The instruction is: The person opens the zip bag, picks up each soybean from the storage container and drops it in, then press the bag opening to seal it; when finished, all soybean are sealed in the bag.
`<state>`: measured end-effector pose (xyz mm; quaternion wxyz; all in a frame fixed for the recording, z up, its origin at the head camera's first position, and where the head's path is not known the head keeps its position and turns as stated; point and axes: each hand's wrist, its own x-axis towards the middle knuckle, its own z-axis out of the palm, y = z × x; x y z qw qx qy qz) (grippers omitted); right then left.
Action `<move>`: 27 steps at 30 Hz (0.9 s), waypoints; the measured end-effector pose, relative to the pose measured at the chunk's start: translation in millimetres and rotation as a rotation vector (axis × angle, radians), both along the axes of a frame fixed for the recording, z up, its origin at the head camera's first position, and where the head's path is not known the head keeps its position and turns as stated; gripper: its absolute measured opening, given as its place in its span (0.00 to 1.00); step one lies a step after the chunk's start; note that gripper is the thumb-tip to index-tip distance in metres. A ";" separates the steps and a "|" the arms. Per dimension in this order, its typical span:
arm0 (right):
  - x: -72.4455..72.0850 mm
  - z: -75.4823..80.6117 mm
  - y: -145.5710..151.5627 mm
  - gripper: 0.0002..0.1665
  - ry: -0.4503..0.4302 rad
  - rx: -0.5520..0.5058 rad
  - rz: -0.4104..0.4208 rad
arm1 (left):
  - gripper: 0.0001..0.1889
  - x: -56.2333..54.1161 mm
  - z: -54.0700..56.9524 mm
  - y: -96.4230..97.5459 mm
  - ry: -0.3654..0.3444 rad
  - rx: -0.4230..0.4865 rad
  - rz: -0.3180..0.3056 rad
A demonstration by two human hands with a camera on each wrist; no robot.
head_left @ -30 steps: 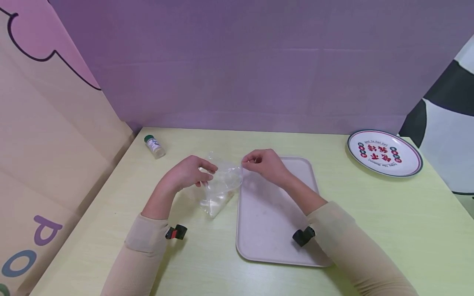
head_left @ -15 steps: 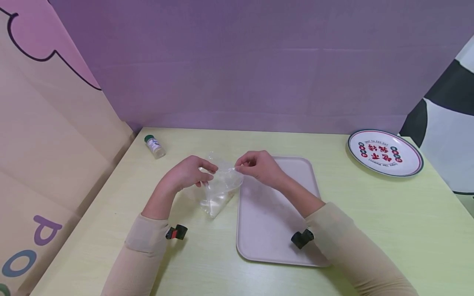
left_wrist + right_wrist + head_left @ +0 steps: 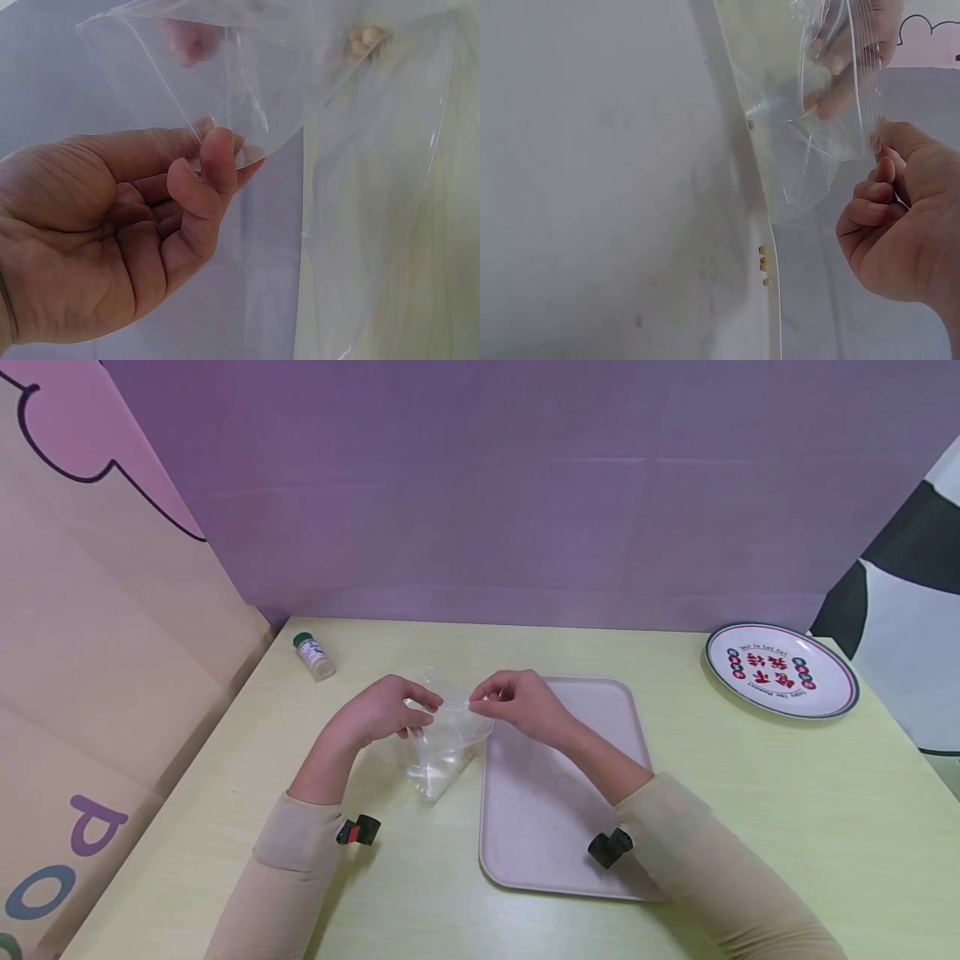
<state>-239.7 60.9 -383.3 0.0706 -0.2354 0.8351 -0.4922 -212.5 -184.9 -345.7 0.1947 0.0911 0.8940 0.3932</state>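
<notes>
A clear zip-lock bag (image 3: pixel 442 756) hangs between both hands, left of the tray; its zip strip shows in the right wrist view. My left hand (image 3: pixel 386 708) grips the bag's left edge between thumb and fingers. On the opposite side, the thumb and forefinger of my right hand (image 3: pixel 521 702) pinch the edge near the mouth. A few small pale round pieces (image 3: pixel 366 39) show through the bag's plastic (image 3: pixel 292 82) in the left wrist view. How wide the mouth stands is hard to tell.
A pale rectangular tray (image 3: pixel 555 835) lies beneath my right forearm; small yellowish bits (image 3: pixel 763 264) show along its edge in the right wrist view. A green-capped small bottle (image 3: pixel 313 657) lies at the back left. An oval printed plate (image 3: pixel 780 693) sits at the back right.
My right hand has shifted left along the bag's edge, closer to the left hand. The left hand has hardly moved, and the bag hangs in much the same place.
</notes>
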 end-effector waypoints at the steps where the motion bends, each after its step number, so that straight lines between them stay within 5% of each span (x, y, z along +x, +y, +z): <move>1: -0.4 0.1 0.3 0.07 0.003 -0.005 -0.007 | 0.17 0.1 0.3 0.0 -0.001 0.000 0.001; 12: -17.7 -7.7 11.4 0.16 -0.055 -0.111 -0.162 | 0.18 3.6 3.1 1.7 -0.013 0.006 0.016; 20: -29.1 -18.5 15.8 0.14 -0.114 -0.074 -0.225 | 0.18 3.6 2.7 1.3 -0.014 0.010 0.018; 27: -38.9 -30.3 15.5 0.11 -0.033 0.036 -0.215 | 0.18 3.1 1.7 1.3 -0.015 0.013 0.014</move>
